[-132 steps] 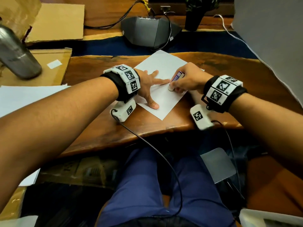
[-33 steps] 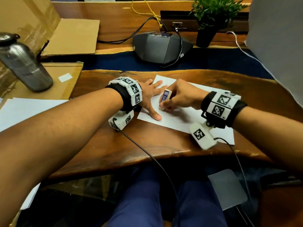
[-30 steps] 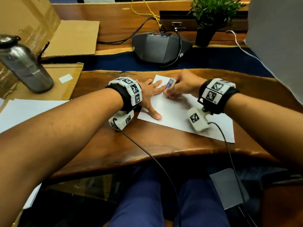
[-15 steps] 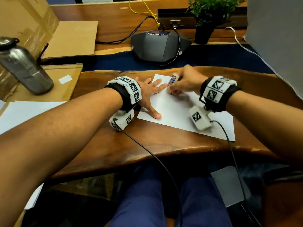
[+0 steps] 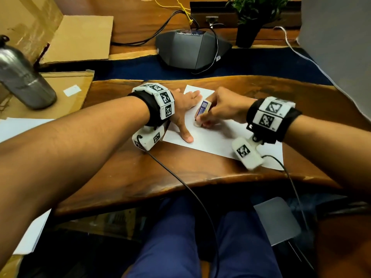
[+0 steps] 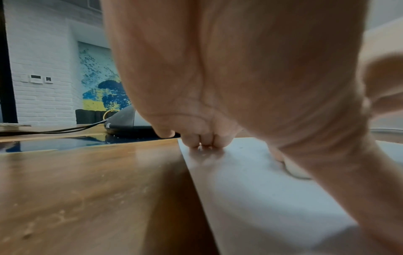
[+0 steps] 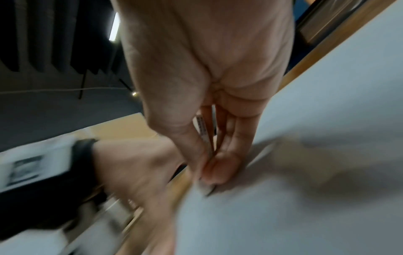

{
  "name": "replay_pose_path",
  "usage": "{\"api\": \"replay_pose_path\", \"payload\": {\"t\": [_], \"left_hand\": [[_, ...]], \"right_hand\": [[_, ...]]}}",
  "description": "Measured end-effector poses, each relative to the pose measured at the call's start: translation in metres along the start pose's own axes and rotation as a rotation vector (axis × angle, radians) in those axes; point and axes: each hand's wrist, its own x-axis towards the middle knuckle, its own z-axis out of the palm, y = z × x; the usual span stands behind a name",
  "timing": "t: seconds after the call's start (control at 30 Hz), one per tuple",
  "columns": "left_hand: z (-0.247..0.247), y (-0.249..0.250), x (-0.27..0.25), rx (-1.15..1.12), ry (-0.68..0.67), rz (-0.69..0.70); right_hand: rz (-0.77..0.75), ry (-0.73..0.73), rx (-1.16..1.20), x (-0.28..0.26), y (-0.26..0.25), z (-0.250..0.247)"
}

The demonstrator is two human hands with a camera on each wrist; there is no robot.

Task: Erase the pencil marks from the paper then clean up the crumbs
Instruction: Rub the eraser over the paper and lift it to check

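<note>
A white sheet of paper lies on the brown wooden desk. My left hand lies flat on the sheet's left part, fingers spread and straight, thumb toward the near edge. My right hand pinches a white eraser in a blue-printed sleeve, with its lower tip pressed on the paper just right of the left hand. In the left wrist view the fingertips press on the paper, and the eraser tip shows behind the thumb. The right wrist view is blurred; thumb and fingers pinch the eraser. No pencil marks or crumbs are discernible.
A steel bottle stands at the left on cardboard. A dark conference speaker with cables and a potted plant sit beyond the blue strip. More white paper lies at the left. Wrist-camera cables hang over the desk's near edge.
My right hand has drawn the eraser from the sheet's far edge back toward me, along the paper beside the left hand. The left hand has stayed pressed in place.
</note>
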Motion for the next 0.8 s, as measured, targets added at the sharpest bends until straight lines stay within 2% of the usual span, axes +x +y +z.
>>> {"api": "replay_pose_path", "payload": {"t": [0.13,0.2,0.3,0.33,0.47,0.5,0.57,0.67,0.7,0.8], "left_hand": [[-0.003,0.004,-0.002,0.013,-0.025,-0.017],[-0.006,0.006,-0.003,0.019,-0.027,-0.033],[-0.005,0.004,0.003,0.005,-0.029,-0.019],[-0.004,0.002,0.004,-0.007,-0.037,-0.019],[-0.005,0.003,0.002,-0.006,-0.045,-0.017],[-0.005,0.004,0.000,-0.005,-0.047,-0.016],[-0.007,0.007,-0.003,0.018,-0.047,-0.027],[-0.009,0.010,-0.006,0.020,-0.057,-0.026],[-0.008,0.009,-0.007,0.013,-0.060,-0.030],[-0.010,0.009,-0.008,0.016,-0.075,-0.049]], "right_hand": [[0.043,0.256,0.096,0.029,-0.003,-0.029],[0.030,0.232,0.058,0.021,-0.006,-0.016],[-0.002,-0.016,0.021,-0.005,-0.002,0.011],[-0.008,-0.039,0.019,-0.005,-0.001,0.010],[0.045,0.232,0.127,0.022,-0.003,-0.027],[0.039,0.263,0.138,0.023,-0.004,-0.027],[0.013,0.207,0.077,0.013,0.000,-0.014],[-0.022,-0.002,0.021,-0.010,0.006,0.007],[-0.029,-0.007,0.022,-0.008,0.004,0.005],[0.002,0.176,0.121,0.017,-0.001,-0.022]]}}
